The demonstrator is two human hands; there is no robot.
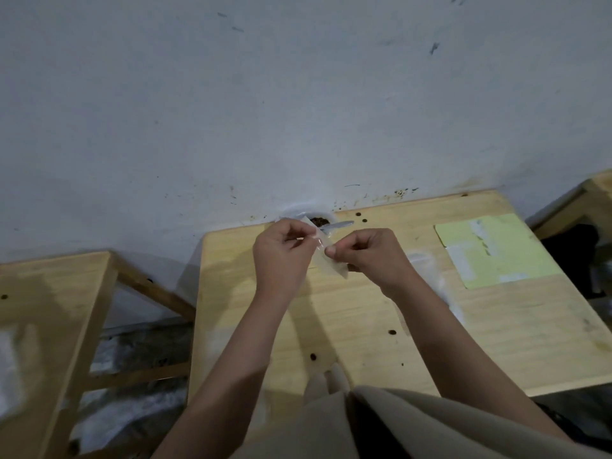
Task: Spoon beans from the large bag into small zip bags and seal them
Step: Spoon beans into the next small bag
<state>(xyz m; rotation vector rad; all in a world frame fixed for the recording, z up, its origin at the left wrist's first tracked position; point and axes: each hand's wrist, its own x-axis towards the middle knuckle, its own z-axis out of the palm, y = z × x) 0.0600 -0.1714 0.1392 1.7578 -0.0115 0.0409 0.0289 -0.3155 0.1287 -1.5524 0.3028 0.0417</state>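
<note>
Both hands hold a small clear zip bag above the wooden table. My left hand pinches its top left edge, and my right hand pinches the top right edge between thumb and forefinger. Behind them, against the wall, stands the large clear bag with dark beans showing in its open mouth. A grey spoon pokes out of it to the right. I cannot tell whether the small bag holds beans.
A pale green sheet lies at the table's right. Clear plastic bags lie beside my right wrist. Loose beans dot the table. A second wooden table stands to the left, across a gap.
</note>
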